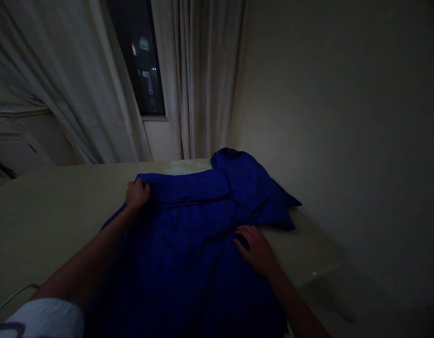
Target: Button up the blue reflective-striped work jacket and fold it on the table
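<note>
A dark blue garment [189, 244] lies spread on a pale table [44, 211], its collar end toward the far wall. One long sleeve [189, 185] is folded across the top, running left. My left hand [137, 194] is closed on the cuff end of that sleeve at the garment's left edge. My right hand [255, 249] rests flat on the cloth near its right edge, fingers spread and pointing left. The room is dim, so fine detail of the fabric is hard to see.
Pale curtains [199, 80] hang behind the table on either side of a dark window [143, 61]. A plain wall [344, 117] runs along the table's right side. A thin white cable [12, 295] lies at the near left edge.
</note>
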`<state>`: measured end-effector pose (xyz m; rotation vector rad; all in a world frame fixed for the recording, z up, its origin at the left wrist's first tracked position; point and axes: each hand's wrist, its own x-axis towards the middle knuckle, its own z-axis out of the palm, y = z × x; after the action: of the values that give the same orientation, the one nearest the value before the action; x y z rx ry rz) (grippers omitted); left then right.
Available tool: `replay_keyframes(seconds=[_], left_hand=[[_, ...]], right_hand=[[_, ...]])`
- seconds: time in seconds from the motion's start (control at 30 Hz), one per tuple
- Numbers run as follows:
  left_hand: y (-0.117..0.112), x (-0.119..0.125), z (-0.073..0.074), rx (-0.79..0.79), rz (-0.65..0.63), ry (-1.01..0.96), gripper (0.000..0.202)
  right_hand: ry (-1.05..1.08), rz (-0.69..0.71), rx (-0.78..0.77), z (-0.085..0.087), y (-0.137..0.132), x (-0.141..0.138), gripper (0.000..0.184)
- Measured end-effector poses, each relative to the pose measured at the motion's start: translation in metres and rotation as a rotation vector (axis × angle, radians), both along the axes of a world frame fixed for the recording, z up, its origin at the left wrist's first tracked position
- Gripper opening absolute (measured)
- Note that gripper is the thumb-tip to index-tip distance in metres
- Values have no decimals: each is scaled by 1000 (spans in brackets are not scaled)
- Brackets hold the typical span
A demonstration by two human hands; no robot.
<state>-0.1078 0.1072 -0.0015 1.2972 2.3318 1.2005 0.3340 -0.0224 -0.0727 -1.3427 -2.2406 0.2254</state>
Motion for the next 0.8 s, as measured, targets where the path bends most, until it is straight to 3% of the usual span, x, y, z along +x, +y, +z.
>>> replay_keyframes(seconds=[0.07, 0.13, 0.17, 0.23, 0.27, 0.3, 0.37, 0.43, 0.5, 0.53, 0.57, 0.6, 0.67, 0.73, 0.8], left_hand=[[22, 42, 24, 237, -21, -324, 36], [45, 103, 50, 320, -148, -433, 40], [55, 138, 63, 389, -276, -493, 42], [65, 210, 85, 713, -810, -600, 63], [66, 242, 93, 821, -991, -546, 70], [64, 269, 98, 867, -1108, -496, 69], [56, 300, 95, 817, -1208, -378, 56], [47, 297, 74, 679, -1186, -268, 38], [39, 264, 39, 547, -1078, -152, 25], [36, 240, 19, 460, -938, -31, 24], [33, 214, 0, 351, -804, 87, 26], [29, 189, -19, 225, -751, 199, 33], [21, 147, -47, -7, -757, 387, 54], [13, 123, -62, -117, -786, 471, 54], [8, 115, -63, -144, -744, 425, 36]], right_hand=[[-23, -9, 13, 1, 0, -1, 15], [-47, -14, 31, 0, -1, -1, 15], [-56, -16, 41, -1, -1, 0, 16], [-62, -21, 68, -5, -2, 3, 19], [-64, -18, 82, -7, -3, 5, 19], [-65, -16, 95, -8, -3, 6, 20], [-67, -12, 104, -9, -4, 7, 20], [-70, -21, 88, -6, -4, 5, 20], [-67, -27, 65, -2, -4, 1, 19], [-65, -26, 56, -1, -3, -1, 18], [-65, -25, 48, 1, -3, -2, 17], [-65, -26, 42, 2, -3, -3, 16], [-67, -36, 32, 2, -3, -4, 16], [-67, -40, 30, 0, -2, -3, 16], [-55, -36, 35, -3, -2, -1, 16]])
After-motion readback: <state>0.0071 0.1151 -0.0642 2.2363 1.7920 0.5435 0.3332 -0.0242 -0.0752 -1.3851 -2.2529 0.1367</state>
